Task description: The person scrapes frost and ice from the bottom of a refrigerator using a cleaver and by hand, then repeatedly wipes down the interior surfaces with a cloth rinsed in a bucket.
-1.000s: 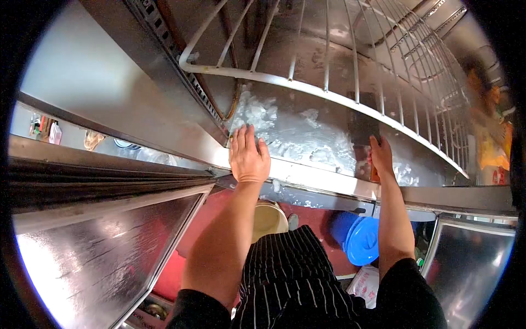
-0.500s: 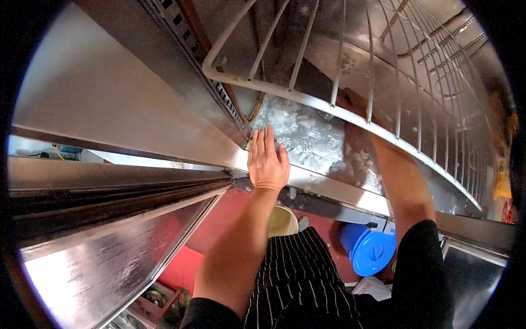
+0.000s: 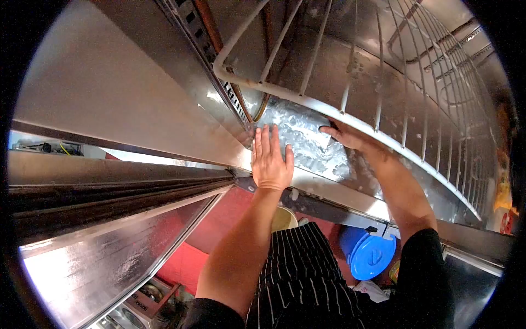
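Observation:
My left hand [image 3: 271, 159] lies flat, fingers stretched out and together, on the metal front edge of a steel cabinet, close to its left corner. Wet, broken ice [image 3: 301, 131] covers the cabinet floor just beyond the fingertips. My right hand [image 3: 345, 137] reaches in under a white wire rack [image 3: 312, 101] and is low over the right part of the ice. Its thumb points left and its fingers are partly hidden. At the thumb shows a small flat, pale, blade-like thing [image 3: 326, 141], which the hand seems to grip; its exact kind is unclear.
The rack slants across the upper right, above my right forearm. An open steel door [image 3: 120, 181] stands at the left. Below, on the red floor, are a blue lidded bucket [image 3: 372, 256] and a pale round container [image 3: 282, 218].
My right hand has come out from behind the rack's front bar, moving toward me over the ice. The loose ice bits at the right have shifted. My left hand stays in place.

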`<state>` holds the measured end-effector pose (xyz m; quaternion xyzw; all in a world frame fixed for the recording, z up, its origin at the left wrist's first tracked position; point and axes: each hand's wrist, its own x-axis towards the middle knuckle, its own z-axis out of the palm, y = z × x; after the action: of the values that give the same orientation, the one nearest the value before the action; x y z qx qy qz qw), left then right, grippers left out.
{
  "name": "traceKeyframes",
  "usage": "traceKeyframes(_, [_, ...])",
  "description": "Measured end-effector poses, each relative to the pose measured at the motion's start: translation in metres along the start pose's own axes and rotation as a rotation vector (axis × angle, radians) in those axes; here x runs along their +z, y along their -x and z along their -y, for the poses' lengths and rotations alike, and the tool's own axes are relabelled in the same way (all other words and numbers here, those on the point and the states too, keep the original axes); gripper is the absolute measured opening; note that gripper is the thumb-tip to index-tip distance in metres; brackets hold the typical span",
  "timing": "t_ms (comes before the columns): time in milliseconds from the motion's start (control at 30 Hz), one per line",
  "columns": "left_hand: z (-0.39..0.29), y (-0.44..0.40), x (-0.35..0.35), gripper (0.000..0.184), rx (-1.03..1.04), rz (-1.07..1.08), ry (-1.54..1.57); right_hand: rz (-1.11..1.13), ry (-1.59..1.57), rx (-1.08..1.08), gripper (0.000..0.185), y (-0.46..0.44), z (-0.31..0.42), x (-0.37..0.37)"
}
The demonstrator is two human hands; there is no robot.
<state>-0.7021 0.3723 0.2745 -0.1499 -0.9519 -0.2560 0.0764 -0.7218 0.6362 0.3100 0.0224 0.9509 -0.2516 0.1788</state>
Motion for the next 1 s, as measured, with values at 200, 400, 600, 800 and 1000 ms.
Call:
traceKeyframes(200, [-0.001,0.001,0.000,0.060,0.000,0.002,0.000,-0.008,0.020,-0.259,0.052,0.022,0.017,0.015])
traceKeyframes(400, [-0.001,0.000,-0.002,0.058,0.018,-0.005,-0.006,0.021,-0.063,-0.231,0.052,0.023,0.010,0.026])
traceKeyframes(600, [-0.002,-0.002,-0.001,0.055,0.028,0.025,-0.027,0.173,-0.152,-0.090,0.063,0.013,0.008,0.019])
traceKeyframes(800, [-0.002,0.000,0.000,0.052,0.056,0.035,-0.040,0.250,-0.202,0.030,0.079,0.017,0.011,0.013])
traceKeyframes(1000, [0.001,0.002,0.004,0.049,0.114,-0.104,0.016,0.185,-0.372,0.053,0.067,0.044,0.031,0.000])
